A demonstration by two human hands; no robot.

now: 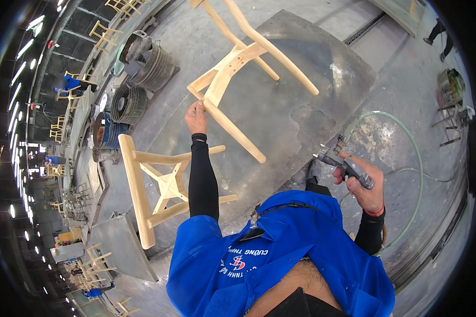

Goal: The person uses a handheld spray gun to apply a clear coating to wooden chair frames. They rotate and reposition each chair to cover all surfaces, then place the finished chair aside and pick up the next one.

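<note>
My left hand (197,118) is closed on the corner of a pale wooden chair frame (225,71), fingers at the joint where a leg meets the seat rail. That frame is tilted, its legs pointing toward the right and toward me. On my right, my right hand (369,191) grips a spray gun (334,160) with a dark handle; its nozzle points up and left, away from my body. A second wooden chair frame (169,185) with a crossed brace lies on its side by my left forearm.
A stained grey plate (296,58) covers the floor ahead. From the gun side, a green hose (419,174) loops over the floor at right. Metal drums (152,67) and a blue barrel (110,132) stand at left. Another person (442,39) is at far right.
</note>
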